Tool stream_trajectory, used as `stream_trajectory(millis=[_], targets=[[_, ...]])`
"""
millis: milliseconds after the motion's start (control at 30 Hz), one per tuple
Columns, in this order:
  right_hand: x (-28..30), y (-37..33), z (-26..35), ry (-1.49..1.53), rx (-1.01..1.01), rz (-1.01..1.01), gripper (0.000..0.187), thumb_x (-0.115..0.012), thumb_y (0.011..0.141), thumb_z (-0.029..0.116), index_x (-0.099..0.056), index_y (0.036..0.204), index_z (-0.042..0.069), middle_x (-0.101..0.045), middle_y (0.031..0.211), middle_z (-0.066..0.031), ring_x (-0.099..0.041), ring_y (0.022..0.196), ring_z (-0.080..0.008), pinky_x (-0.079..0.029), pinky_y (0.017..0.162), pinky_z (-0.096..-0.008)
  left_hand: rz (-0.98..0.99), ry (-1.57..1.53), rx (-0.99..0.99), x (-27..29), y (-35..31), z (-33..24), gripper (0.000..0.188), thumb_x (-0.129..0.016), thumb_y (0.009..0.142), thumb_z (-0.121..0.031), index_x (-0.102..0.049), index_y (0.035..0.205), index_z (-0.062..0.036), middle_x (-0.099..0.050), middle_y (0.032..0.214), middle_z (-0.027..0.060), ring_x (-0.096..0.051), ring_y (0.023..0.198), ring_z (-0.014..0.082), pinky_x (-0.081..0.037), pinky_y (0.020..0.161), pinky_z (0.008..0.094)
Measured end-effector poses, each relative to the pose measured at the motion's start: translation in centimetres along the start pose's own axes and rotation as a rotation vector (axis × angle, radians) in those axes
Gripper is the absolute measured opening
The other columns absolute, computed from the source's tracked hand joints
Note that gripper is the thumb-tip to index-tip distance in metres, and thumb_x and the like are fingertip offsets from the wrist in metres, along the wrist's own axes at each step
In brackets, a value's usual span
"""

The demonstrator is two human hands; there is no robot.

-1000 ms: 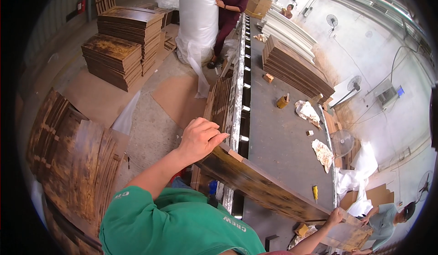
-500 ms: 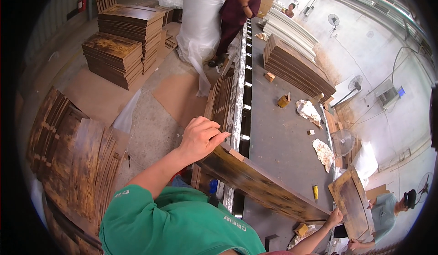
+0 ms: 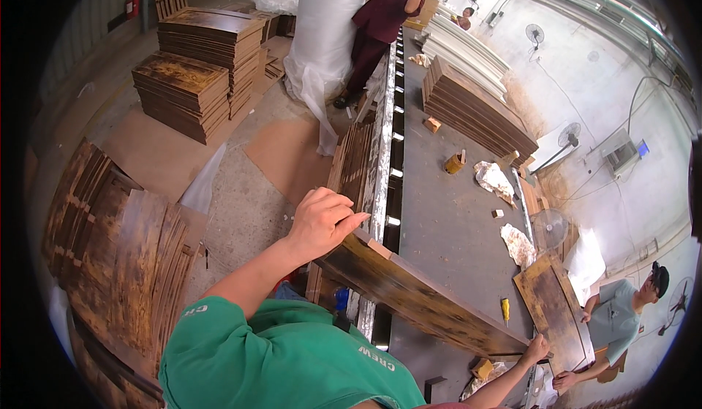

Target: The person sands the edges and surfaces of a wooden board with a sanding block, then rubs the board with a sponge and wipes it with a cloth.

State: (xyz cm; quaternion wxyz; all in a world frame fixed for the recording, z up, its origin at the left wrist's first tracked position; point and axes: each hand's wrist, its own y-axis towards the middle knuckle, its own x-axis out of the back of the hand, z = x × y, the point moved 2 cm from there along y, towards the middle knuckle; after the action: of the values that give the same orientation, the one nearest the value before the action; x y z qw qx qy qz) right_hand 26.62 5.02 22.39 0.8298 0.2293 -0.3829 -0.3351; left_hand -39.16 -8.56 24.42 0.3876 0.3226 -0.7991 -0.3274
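A long brown wooden panel (image 3: 417,285) with dark mottled stain stands on edge across the near part of the grey table. My left hand (image 3: 322,222) is curled over its upper left end, with the thumb pointing right. The far side of that grip is hidden. At the panel's right end my right hand (image 3: 537,347) grips the corner, its fingers partly covered. A small pale wood strip (image 3: 379,248) lies along the top edge near my left hand. Just beyond my right hand, a co-worker (image 3: 614,317) in a light blue shirt holds another stained panel (image 3: 552,303), tilted.
The grey table (image 3: 453,219) carries a yellow-handled tool (image 3: 505,308), crumpled cloths (image 3: 494,181), a brown pot (image 3: 455,162) and a panel stack (image 3: 475,109). More panels (image 3: 117,248) lie at left. A person (image 3: 376,21) in maroon stands beside a white wrap roll (image 3: 325,36).
The co-worker at right has shifted their panel leftward, nearer the table edge. The person in maroon has lifted a hand toward their head. My hands and my panel stay in place.
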Motion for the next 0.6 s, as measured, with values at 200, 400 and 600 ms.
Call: stream_trajectory(millis=[200,400,600], targets=[[-0.1,0.1,-1.0,0.079,0.028,-0.014,0.036,-0.053,0.078,0.012,-0.042,0.044,0.003,-0.039,0.042,-0.0028,-0.036,0.038,-0.0104,-0.03,0.04,-0.0272,-0.007,0.004,-0.006,0.0,0.0,-0.1,0.015,-0.074,0.076,-0.019,-0.07,0.073,-0.0046,-0.067,0.083,0.0061,-0.059,0.078,0.023,-0.047,0.07,0.0341],[-0.1,0.4,-2.1,-0.072,0.001,-0.009,0.035,-0.053,0.077,0.014,-0.042,0.047,-0.001,-0.04,0.046,-0.0065,-0.042,0.049,-0.0173,-0.035,0.052,-0.0343,0.0,0.002,0.003,-0.1,0.0,-0.1,0.015,-0.074,0.076,-0.019,-0.071,0.073,-0.0046,-0.067,0.083,0.0062,-0.059,0.079,0.0233,-0.047,0.07,0.0345],[-0.4,1.4,-5.0,-0.02,-0.035,0.025,0.033,-0.052,0.077,0.015,-0.044,0.051,-0.003,-0.042,0.047,-0.0094,-0.041,0.05,-0.0193,-0.034,0.054,-0.0371,-0.001,0.001,0.001,-0.4,0.0,-0.1,0.015,-0.073,0.076,-0.019,-0.071,0.074,-0.0042,-0.067,0.084,0.0065,-0.059,0.079,0.0235,-0.047,0.071,0.0345]])
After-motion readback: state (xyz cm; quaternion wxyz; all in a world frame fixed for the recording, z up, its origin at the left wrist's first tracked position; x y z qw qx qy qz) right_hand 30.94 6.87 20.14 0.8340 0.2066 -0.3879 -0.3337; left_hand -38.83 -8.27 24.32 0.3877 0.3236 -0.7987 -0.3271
